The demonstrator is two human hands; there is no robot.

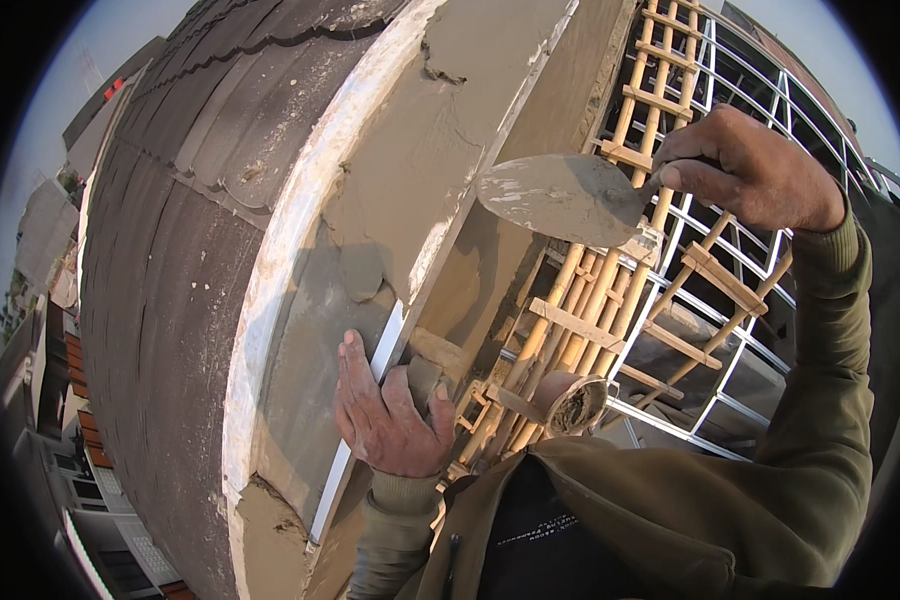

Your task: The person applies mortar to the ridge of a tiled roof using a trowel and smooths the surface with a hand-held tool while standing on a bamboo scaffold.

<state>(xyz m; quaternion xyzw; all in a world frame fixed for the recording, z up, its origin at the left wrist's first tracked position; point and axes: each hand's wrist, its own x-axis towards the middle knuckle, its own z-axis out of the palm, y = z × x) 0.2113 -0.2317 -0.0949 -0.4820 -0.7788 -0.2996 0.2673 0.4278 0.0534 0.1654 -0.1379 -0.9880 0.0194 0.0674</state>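
My right hand (755, 170) is closed round the handle of a trowel (560, 200), its broad blade smeared with grey mortar and raised beside the wall top. Lower down, my left hand (395, 415) straddles a straight metal bar (393, 335) set along the edge of the wall top, its fingers on both sides. Wet grey mortar (410, 150) covers the upper stretch of the ledge, smooth in places and ragged at its lower end. Beyond that end, a thinner grey surface (315, 320) reaches my left fingertips. Mortar also coats part of the bar.
Dark roof tiles (195, 250) slope away on the left, past a whitish strip (290, 210). To the right stand bamboo ladders (580, 300) with wooden rungs and a white metal frame (710, 400) over a drop. A mortar-crusted round container (575, 405) sits close to my body.
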